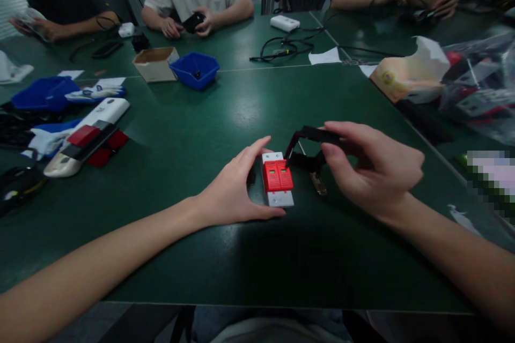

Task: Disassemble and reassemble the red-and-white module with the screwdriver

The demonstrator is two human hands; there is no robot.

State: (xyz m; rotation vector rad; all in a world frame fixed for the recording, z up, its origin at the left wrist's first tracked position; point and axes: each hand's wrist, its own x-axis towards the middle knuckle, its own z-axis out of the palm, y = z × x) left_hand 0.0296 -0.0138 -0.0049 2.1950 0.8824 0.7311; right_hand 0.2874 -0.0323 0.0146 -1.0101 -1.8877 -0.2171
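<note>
A red and white two-part electrical module (278,181) stands near the middle of the green table. My left hand (237,187) curves around its left side, thumb near the bottom end and fingers near the top end. In my right hand (372,166), a black angular frame-like piece (317,134) is pinched between thumb and fingers; its left tip reaches the module's upper right edge. A small brass-coloured metal strip (318,183) lies below the black piece, just right of the module.
A blue bin (196,69) and an open cardboard box (156,63) sit further back. Gloves, a white device (100,115) and red parts lie left. A cable (281,49) lies behind; plastic bags (483,86) are at right. Several people sit across the table.
</note>
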